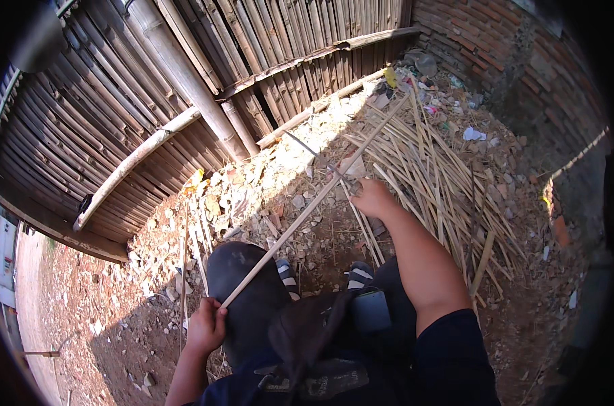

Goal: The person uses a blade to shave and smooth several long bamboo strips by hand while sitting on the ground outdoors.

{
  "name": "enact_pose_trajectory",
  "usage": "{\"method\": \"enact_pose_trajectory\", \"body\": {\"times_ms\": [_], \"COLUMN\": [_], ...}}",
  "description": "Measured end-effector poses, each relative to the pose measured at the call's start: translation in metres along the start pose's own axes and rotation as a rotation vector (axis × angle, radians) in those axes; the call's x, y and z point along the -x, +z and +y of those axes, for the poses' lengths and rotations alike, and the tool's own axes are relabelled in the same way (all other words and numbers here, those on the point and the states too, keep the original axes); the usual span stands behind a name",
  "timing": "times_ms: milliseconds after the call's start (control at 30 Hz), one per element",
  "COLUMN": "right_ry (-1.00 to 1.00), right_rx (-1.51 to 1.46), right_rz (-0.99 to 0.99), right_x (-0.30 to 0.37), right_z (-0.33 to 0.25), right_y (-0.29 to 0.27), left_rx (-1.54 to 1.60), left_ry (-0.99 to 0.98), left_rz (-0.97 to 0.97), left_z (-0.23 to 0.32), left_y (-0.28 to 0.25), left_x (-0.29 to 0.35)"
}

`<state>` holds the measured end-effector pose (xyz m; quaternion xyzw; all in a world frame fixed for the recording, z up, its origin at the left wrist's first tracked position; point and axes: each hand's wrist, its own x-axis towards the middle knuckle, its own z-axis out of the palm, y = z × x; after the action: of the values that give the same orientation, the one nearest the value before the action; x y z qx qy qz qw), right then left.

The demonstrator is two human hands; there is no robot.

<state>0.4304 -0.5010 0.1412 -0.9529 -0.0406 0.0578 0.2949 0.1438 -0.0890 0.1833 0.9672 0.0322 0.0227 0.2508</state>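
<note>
A long, pale bamboo strip [280, 245] slants from above my left thigh up and away to the far right. Its near end is pinched between the thumb and fingers of my left hand [207, 327], beside my left knee. My right hand [373, 198] is closed on a knife with a long, slightly curved, narrow blade [309, 150]; the fist hides its handle. The blade crosses the strip close to that fist and points up and left; whether it cuts into the strip, I cannot tell. Beyond and right of my right hand lies a loose pile of similar bamboo strips [449, 183].
A bamboo-slat wall [165, 81] with a thick pole [192, 78] rises ahead and left. At the far right stands a brick wall [483, 34]. Stones and litter cover the ground between. A dark phone [371, 311] rests on my lap. Several thin strips stand by my left knee.
</note>
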Motion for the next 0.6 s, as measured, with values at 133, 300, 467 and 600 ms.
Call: {"method": "enact_pose_trajectory", "body": {"times_ms": [133,300,467,600], "right_ry": [-0.267,-0.280,-0.060,-0.261], "right_rx": [0.042,0.060,-0.028,0.100], "right_rz": [-0.063,-0.283,-0.090,-0.243], "right_x": [0.031,0.021,-0.007,0.037], "right_z": [-0.038,-0.019,0.018,-0.051], "right_y": [-0.005,0.000,0.010,-0.015], "left_rx": [0.048,0.129,0.090,0.182], "left_ry": [-0.008,-0.021,-0.067,-0.094], "left_rz": [-0.112,-0.184,-0.228,-0.272], "left_z": [0.004,0.003,0.002,-0.004], "left_y": [-0.004,-0.009,-0.018,-0.018], "left_x": [-0.004,-0.013,-0.017,-0.016]}}
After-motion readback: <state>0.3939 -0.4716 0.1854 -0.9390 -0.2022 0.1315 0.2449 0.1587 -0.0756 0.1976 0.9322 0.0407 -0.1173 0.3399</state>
